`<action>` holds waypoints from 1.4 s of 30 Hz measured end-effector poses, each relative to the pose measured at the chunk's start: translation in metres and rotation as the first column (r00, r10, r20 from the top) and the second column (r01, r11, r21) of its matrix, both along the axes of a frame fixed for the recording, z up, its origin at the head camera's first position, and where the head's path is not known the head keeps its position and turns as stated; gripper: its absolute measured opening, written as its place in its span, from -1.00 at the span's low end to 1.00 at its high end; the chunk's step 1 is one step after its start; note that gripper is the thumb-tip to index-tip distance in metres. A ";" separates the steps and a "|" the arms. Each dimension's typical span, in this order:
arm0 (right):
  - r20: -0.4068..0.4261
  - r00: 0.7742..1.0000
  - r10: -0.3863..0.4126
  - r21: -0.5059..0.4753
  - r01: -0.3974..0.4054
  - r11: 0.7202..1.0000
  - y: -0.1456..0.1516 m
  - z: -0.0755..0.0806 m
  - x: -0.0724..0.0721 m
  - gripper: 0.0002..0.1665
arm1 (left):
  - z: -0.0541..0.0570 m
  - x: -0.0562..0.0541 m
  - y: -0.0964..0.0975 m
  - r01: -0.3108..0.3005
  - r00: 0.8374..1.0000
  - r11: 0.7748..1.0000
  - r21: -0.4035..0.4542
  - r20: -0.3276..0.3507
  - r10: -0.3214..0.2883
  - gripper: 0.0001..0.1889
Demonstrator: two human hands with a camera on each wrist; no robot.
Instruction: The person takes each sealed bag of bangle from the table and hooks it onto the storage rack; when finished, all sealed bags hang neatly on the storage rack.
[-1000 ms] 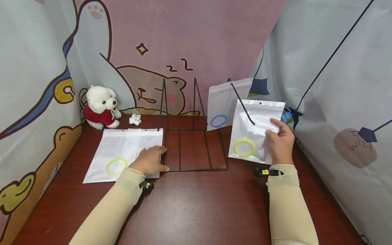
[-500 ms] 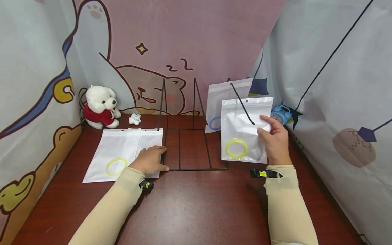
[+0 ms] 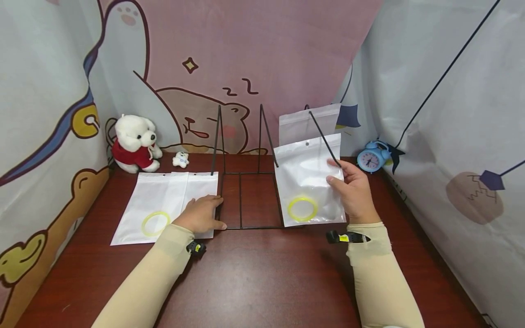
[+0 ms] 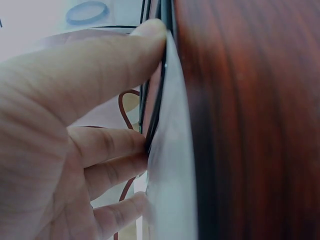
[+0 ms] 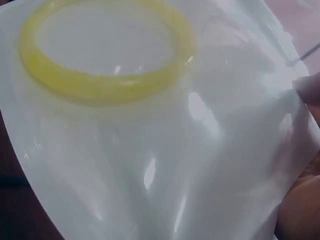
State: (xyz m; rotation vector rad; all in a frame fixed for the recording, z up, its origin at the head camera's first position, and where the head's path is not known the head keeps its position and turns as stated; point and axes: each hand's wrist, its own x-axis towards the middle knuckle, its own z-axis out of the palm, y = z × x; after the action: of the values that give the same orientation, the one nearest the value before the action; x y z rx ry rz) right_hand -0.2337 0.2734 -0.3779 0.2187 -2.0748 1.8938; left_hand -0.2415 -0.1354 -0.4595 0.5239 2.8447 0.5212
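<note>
My right hand pinches the right edge of a white zip bag between thumb and fingers. A yellow ring shows inside the bag, low down. The bag is upright before the right side of a black wire rack, its punched hole just left of the right prong. Behind it another white bag hangs on that prong, mostly covered. My left hand rests at the rack's left base bar, fingers extended over flat white bags; its fingertips touch the bar and a bag edge.
At the back left sit a white plush dog in red and a small white bear figure. A blue alarm clock stands at the back right. Printed cloth encloses the brown table.
My right hand has carried the bag leftward, across the rack's right side and in front of the hanging bag. The alarm clock has come into sight. My left hand has stayed put.
</note>
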 end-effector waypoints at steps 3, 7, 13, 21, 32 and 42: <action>0.030 0.999 0.041 0.039 -0.042 0.998 -0.003 0.001 0.004 -0.53 | 0.000 0.000 0.000 -0.002 1.000 1.000 0.001 0.003 0.002 -0.07; 0.092 0.990 0.110 0.053 -0.116 0.992 -0.005 0.004 0.010 -0.54 | -0.002 0.000 0.000 -0.005 1.000 1.000 -0.005 0.001 0.005 -0.06; 0.108 0.968 0.228 0.071 -0.236 0.969 -0.008 0.005 0.013 -0.56 | -0.003 -0.001 0.001 -0.014 1.000 1.000 0.000 0.003 0.014 -0.05; 0.076 0.953 0.292 0.144 -0.300 0.943 -0.017 0.013 0.023 -0.59 | -0.003 -0.001 0.001 -0.016 1.000 1.000 -0.005 0.007 0.016 -0.05; -0.079 0.924 0.375 0.236 -0.348 0.907 -0.028 0.026 0.040 -0.59 | -0.002 -0.001 0.001 -0.018 1.000 1.000 0.000 0.014 0.018 -0.05; -0.101 0.917 0.386 0.204 -0.360 0.910 -0.031 0.028 0.042 -0.53 | 0.000 0.000 0.001 -0.016 1.000 1.000 0.004 0.008 0.016 -0.05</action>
State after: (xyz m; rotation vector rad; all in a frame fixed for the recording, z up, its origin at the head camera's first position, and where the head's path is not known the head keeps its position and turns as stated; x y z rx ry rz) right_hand -0.1915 0.2421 -0.3500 0.8245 -2.2300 1.8186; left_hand -0.2412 -0.1346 -0.4598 0.4992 2.8427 0.5309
